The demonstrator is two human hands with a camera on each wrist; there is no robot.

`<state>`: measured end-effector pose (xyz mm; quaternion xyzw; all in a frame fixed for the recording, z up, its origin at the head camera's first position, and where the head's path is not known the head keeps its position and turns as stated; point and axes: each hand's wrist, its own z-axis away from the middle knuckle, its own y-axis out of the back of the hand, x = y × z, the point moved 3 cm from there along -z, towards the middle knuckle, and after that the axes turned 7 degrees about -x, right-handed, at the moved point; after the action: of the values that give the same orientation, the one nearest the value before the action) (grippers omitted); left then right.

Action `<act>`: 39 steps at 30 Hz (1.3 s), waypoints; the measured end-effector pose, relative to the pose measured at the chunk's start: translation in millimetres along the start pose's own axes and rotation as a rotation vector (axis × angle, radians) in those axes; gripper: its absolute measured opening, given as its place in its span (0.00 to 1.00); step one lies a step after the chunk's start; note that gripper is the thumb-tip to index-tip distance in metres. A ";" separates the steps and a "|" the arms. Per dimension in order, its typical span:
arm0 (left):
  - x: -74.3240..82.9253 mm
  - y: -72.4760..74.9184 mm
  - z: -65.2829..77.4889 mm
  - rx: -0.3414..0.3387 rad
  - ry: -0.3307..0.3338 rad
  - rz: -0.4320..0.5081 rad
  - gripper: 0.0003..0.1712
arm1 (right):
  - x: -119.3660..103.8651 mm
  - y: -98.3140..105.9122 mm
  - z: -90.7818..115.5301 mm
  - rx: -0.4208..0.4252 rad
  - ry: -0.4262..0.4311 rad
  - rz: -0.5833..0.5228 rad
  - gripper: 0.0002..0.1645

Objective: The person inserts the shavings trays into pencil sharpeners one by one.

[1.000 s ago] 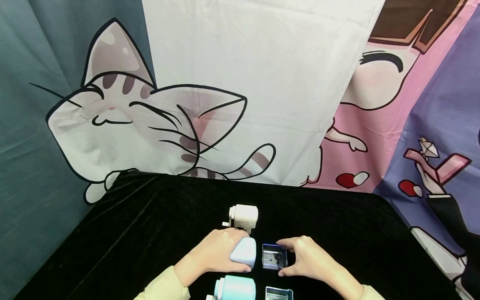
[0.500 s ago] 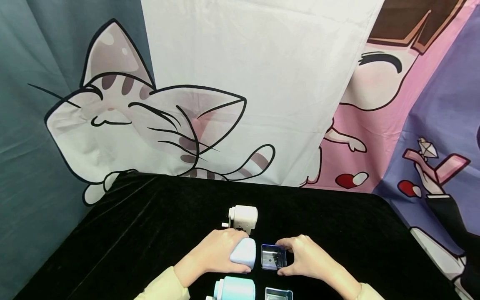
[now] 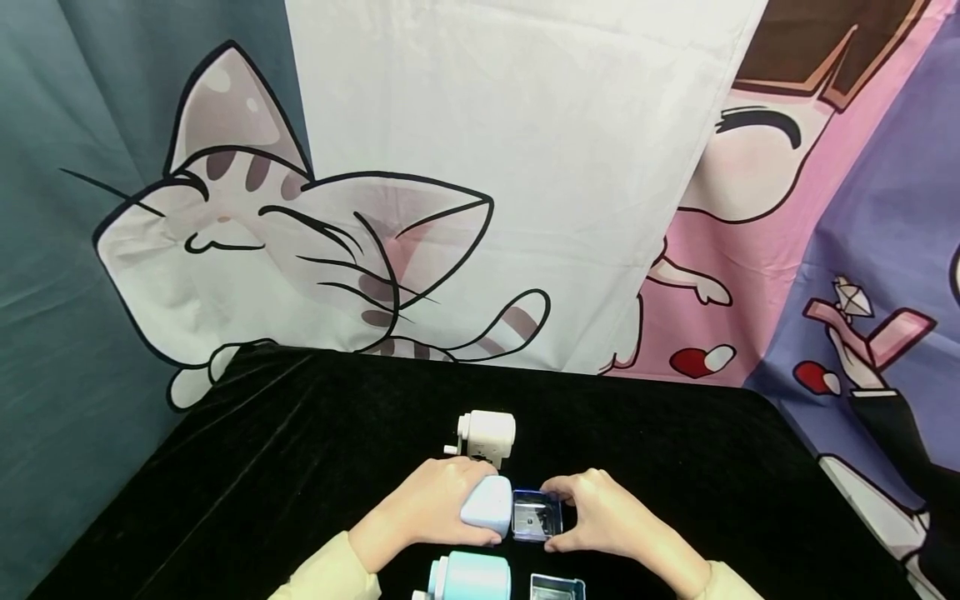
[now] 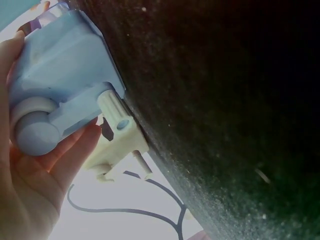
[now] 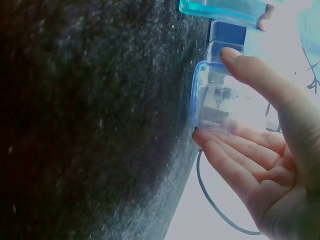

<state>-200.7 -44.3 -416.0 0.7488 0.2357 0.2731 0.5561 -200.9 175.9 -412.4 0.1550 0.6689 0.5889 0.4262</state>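
My left hand (image 3: 438,504) grips a light blue crank pencil sharpener (image 3: 487,504) on the black cloth. Its round knob and crank handle (image 4: 117,110) show in the left wrist view. With thumb and fingers my right hand (image 3: 611,512) pinches a clear blue-edged shavings drawer (image 3: 537,517) by its sides. The drawer's left end is right at the blue sharpener's right side. In the right wrist view the see-through drawer (image 5: 215,95) stands in line with the sharpener body, thumb on one side and fingertips on the other.
Beyond my left hand stands a white crank sharpener (image 3: 491,433). Nearer the front are a teal sharpener (image 3: 472,577) and a second clear drawer (image 3: 557,588), both cut by the frame edge. A printed cloth backdrop (image 3: 540,167) hangs behind the black cloth (image 3: 660,442).
My right hand has moved left with the clear drawer, closing the gap to the blue sharpener. My left hand and the sharpener in it have stayed in place.
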 end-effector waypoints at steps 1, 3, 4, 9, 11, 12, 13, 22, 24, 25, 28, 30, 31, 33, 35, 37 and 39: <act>0.1 0.0 -0.1 0.005 -0.004 -0.003 0.34 | -0.7 -0.5 -0.6 -0.001 0.005 0.001 0.32; 0.4 0.0 -0.3 0.008 -0.007 -0.008 0.35 | -1.9 -1.3 -2.0 -0.003 0.016 0.001 0.32; 0.5 0.1 -0.4 0.007 -0.008 -0.007 0.35 | -2.5 -1.6 -2.8 -0.004 0.021 -0.001 0.32; 0.7 0.6 -0.3 -0.014 0.004 0.006 0.35 | -4.4 -2.9 -5.6 -0.021 0.028 -0.015 0.33; 0.6 0.4 -0.4 -0.019 0.006 0.008 0.35 | -4.8 -3.5 -6.7 -0.028 0.027 -0.019 0.33; 0.7 0.4 -0.4 -0.020 0.005 0.009 0.35 | -5.1 -4.0 -7.3 -0.032 0.026 -0.021 0.33; 0.7 0.3 -0.5 -0.021 0.005 0.011 0.35 | -5.4 -4.5 -8.0 -0.034 0.027 -0.023 0.33; 1.0 1.8 0.4 -0.002 0.002 0.011 0.34 | -9.1 -7.2 -16.3 -0.039 0.042 -0.013 0.35; 1.2 1.6 0.2 0.003 0.000 0.009 0.35 | -9.2 -7.0 -17.2 -0.039 0.042 -0.008 0.35; 1.3 1.5 0.2 0.005 -0.001 0.010 0.35 | -9.1 -6.8 -17.4 -0.039 0.041 -0.008 0.35; 1.9 1.6 0.1 0.013 -0.004 0.007 0.35 | -8.7 -6.3 -17.6 -0.042 0.037 -0.013 0.35; 2.0 1.8 0.0 0.016 -0.006 0.004 0.35 | -8.6 -5.9 -17.6 -0.044 0.035 -0.017 0.34; 2.0 1.8 0.0 0.015 -0.005 0.003 0.35 | -8.8 -5.8 -17.5 -0.045 0.034 -0.019 0.34; 1.7 1.8 -0.2 0.008 0.000 0.007 0.35 | -9.0 -5.6 -17.2 -0.047 0.034 -0.026 0.34; 1.3 1.6 -0.1 -0.003 0.005 0.014 0.34 | -9.4 -5.7 -16.6 -0.047 0.036 -0.030 0.34; 1.0 1.6 -0.3 -0.010 0.010 0.020 0.34 | -9.9 -6.1 -15.9 -0.046 0.041 -0.036 0.33; 0.7 1.5 -0.5 -0.013 0.010 0.022 0.34 | -10.7 -6.9 -15.8 -0.044 0.050 -0.045 0.33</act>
<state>-200.4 -43.9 -414.3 0.7464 0.2285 0.2843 0.5566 -204.5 156.2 -415.5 0.1158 0.6694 0.5976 0.4259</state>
